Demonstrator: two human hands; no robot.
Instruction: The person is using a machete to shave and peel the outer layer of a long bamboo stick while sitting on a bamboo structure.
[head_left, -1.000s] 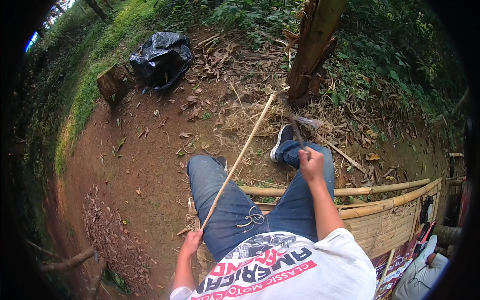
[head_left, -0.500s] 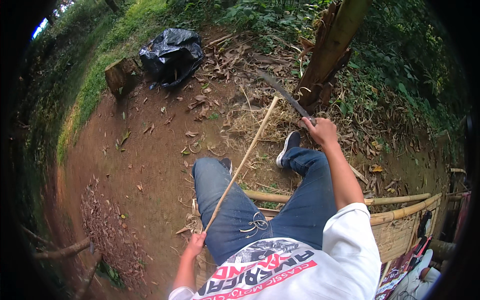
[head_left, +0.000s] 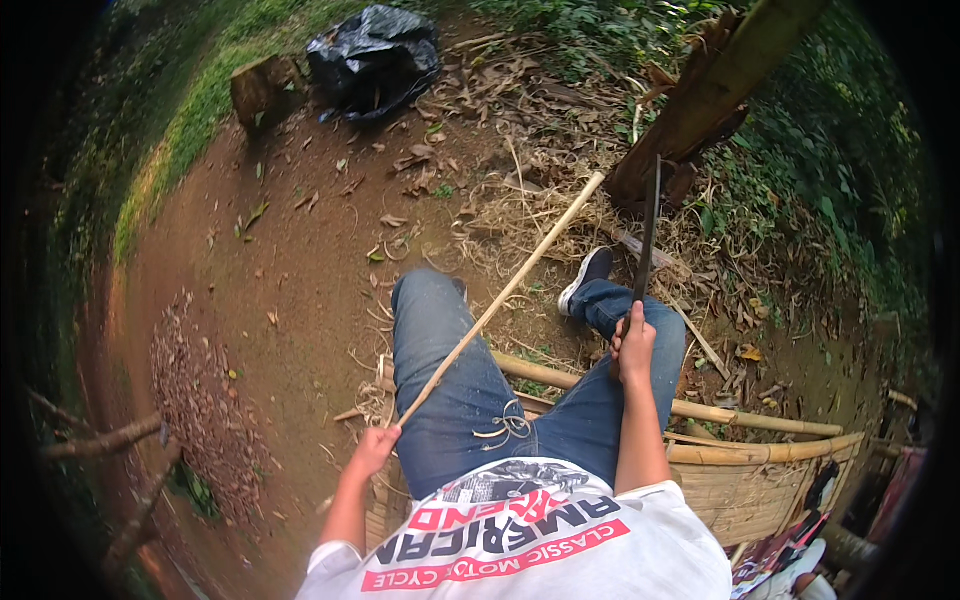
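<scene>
My left hand (head_left: 373, 452) is closed round the lower end of a long, thin, pale stick (head_left: 505, 297). The stick slants up and to the right across my left thigh, its far tip above the shavings on the ground. In front of my right thigh, my right hand (head_left: 634, 343) grips the handle of a machete (head_left: 650, 225). Its long dark blade points away from me, nearly straight up in the picture, to the right of the stick and apart from it. Part of the handle is hidden by my fingers.
I sit on a bamboo bench (head_left: 750, 455). A leaning trunk (head_left: 700, 110) rises beyond the blade, with pale shavings (head_left: 525, 225) near its foot. Farther left are a black plastic bag (head_left: 375, 60) and a tree stump (head_left: 266, 93). Cut branches (head_left: 105, 440) lie at the left.
My right hand has come down and closer to my body, and the machete has swung from pointing up-left to nearly straight ahead. My left hand still holds the stick; the view has shifted.
</scene>
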